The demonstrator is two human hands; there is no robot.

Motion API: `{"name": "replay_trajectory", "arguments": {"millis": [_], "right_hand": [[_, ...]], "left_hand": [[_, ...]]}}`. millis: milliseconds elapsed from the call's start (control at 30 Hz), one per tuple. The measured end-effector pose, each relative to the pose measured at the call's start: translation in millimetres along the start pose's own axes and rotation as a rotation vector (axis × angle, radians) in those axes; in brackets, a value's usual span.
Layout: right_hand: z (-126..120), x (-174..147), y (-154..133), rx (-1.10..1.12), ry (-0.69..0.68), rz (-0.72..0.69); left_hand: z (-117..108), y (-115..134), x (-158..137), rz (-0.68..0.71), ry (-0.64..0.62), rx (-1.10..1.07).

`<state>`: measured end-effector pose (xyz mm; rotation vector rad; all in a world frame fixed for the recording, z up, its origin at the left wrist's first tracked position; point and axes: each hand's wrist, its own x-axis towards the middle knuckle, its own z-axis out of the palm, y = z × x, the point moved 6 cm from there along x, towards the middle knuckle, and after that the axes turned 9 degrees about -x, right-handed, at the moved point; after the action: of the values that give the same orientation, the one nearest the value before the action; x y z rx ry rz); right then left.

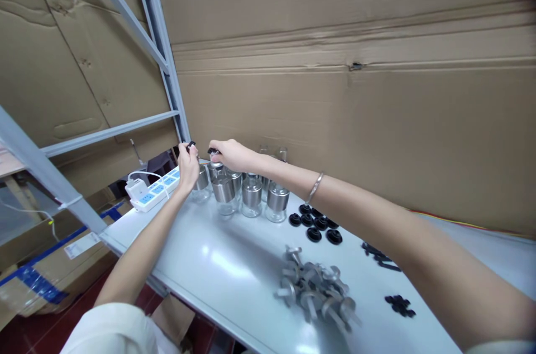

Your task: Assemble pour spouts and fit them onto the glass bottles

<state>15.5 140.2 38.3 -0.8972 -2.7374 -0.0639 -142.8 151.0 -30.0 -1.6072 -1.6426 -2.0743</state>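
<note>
Several glass bottles (pixel 252 197) with brushed metal bands stand grouped at the back left of the white table. My left hand (pixel 188 168) is closed at the neck of the leftmost bottle (pixel 201 180), where a small black piece (pixel 191 144) shows above my thumb. Beside it, my right hand (pixel 233 155) reaches across the group, fingers closed around the black top (pixel 213 151) of another bottle (pixel 223 189). My fingers partly cover both tops, and my right forearm hides part of the bottles behind.
Round black lids (pixel 320 223) lie right of the bottles. Nearer me is a pile of metal T-shaped parts (pixel 314 292). Small black parts (pixel 400 305) and black strips (pixel 382 258) lie further right. A power strip (pixel 156 192) runs along the left edge beside a metal frame (pixel 159 36); cardboard (pixel 355 119) walls the back.
</note>
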Motion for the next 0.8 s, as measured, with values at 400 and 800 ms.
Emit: {"name": "replay_trajectory", "arguments": {"millis": [400, 800], "right_hand": [[3, 9, 17, -0.082, -0.031, 0.093], [-32, -124, 135, 0.973, 1.107, 0.721]], "left_hand": [[43, -4, -12, 0.027, -0.191, -0.194], [49, -71, -1, -0.966, -0.276, -0.816]]}}
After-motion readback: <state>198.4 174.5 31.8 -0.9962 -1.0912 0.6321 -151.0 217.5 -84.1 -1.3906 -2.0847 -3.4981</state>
